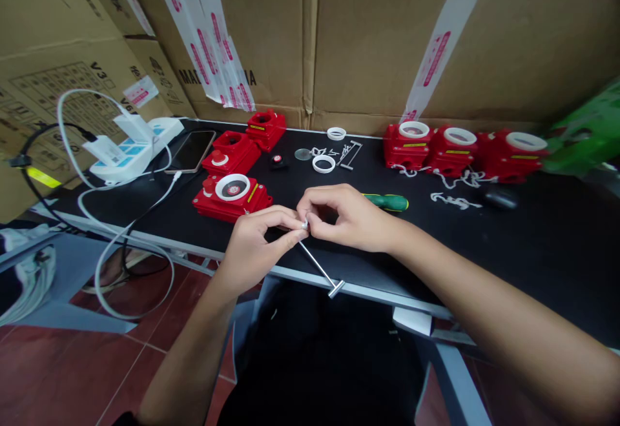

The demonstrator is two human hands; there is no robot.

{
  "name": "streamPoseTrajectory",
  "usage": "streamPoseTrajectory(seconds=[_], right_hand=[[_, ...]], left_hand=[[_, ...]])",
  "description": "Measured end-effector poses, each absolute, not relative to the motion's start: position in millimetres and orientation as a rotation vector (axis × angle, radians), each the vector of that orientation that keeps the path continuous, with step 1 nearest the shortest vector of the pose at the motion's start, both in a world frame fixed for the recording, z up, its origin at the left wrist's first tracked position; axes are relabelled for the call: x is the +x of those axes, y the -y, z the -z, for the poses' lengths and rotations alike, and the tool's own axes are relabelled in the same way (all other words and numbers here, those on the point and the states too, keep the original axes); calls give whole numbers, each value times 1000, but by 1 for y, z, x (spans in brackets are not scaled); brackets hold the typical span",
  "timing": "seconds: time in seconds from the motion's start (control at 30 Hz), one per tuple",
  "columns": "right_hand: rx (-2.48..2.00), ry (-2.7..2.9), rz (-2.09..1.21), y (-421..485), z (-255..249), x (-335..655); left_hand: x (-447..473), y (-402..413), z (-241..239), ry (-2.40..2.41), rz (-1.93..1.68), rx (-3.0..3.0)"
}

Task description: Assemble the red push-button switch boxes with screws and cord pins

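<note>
Over the table's front edge, my left hand (259, 245) pinches the upper end of a small metal hammer (317, 259), a thin rod with a crossbar head. The rod slants down and right, its head over the table edge. My right hand (346, 216) meets the left at the fingertips, closed on a bit of white cord (305, 224) at the rod's end. How the cord sits on the rod is hidden by the fingers. Just behind my left hand stands a red alarm box (203, 205) with a white ring on top. A green screwdriver (391, 202) lies behind my right wrist.
Two red housings (266, 130) stand at the back left, and several ringed red boxes (450, 152) at the back right. Loose white rings (323, 164), another metal hammer (351, 155) and a white cord (455, 201) lie about. A power strip (138, 148) and phone (194, 152) are left.
</note>
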State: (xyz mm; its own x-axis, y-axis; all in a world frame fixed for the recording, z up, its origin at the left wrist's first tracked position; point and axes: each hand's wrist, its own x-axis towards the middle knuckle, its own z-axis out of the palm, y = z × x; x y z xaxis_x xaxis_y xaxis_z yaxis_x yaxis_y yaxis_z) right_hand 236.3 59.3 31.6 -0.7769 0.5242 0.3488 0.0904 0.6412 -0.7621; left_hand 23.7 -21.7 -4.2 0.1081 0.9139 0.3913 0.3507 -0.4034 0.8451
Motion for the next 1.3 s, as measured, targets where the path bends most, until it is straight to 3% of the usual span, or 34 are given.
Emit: streamPoseTrajectory(seconds=[0.8, 1.3], right_hand=[[-521, 2274, -928, -62, -27, 238], [-653, 2116, -1140, -55, -32, 234]], left_hand=[[23, 21, 8, -1355, -1303, 1645], [24, 20, 4, -1326, -1390, 1508]])
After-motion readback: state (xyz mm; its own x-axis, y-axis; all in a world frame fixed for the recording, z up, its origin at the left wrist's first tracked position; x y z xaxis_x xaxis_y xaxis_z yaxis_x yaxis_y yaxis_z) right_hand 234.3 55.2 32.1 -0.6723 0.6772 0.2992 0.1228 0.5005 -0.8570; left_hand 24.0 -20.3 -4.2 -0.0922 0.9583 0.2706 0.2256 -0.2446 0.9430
